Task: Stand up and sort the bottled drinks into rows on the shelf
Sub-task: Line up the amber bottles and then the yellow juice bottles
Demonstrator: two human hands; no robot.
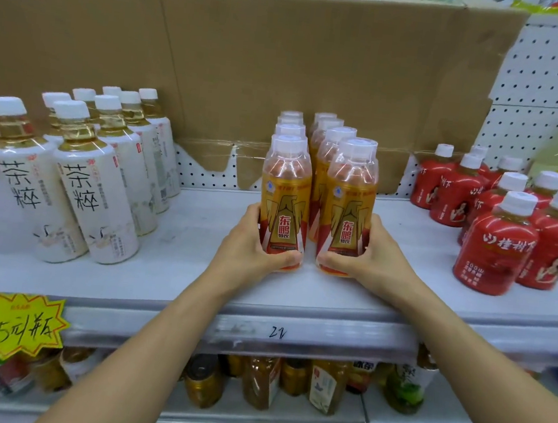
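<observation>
Shelf [175, 269]: hands [250, 242] [369, 252] round front btls [284, 194] [349, 201]

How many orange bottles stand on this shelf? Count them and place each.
8. Four in the left row, the left front bottle gripped by the left hand; four in the right row, the right front bottle gripped by the right hand. Others could hide behind.

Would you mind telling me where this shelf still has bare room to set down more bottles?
Two bare patches of shelf: one between the white tea bottles and the orange bottles, one between the orange bottles and the red bottles. It is crowded within the red cluster and the white group.
</observation>
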